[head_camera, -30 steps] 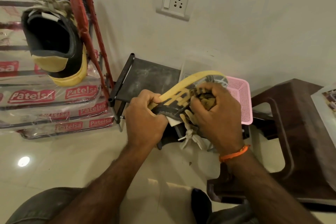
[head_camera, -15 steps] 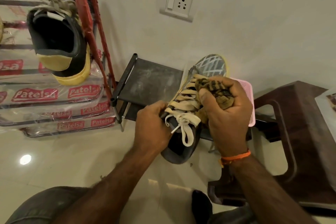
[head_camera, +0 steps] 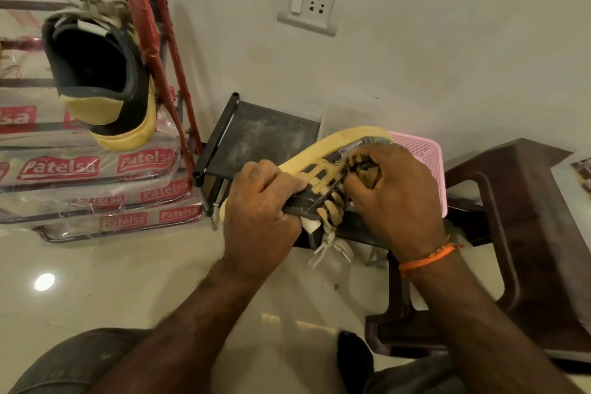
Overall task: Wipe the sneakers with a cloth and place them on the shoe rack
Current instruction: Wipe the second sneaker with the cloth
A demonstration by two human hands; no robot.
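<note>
A black sneaker with a yellow sole (head_camera: 323,153) is held on its side in front of me, sole edge up, laces dangling below. My left hand (head_camera: 259,205) grips its heel end. My right hand (head_camera: 396,198) clutches a bunched brown patterned cloth (head_camera: 364,169) and presses it against the laces and tongue. The matching sneaker (head_camera: 99,73) sits on the red shoe rack (head_camera: 156,41) at the upper left, heel toward me.
A low black stand (head_camera: 265,134) is against the wall behind the held sneaker, with a pink perforated basket (head_camera: 422,157) beside it. A dark brown plastic stool (head_camera: 527,227) stands at the right. A wall socket (head_camera: 313,0) is above. The floor is glossy tile.
The sneaker has been rolled from laces-up back onto its side, sole edge up. My right hand with the cloth moved down over the laces.
</note>
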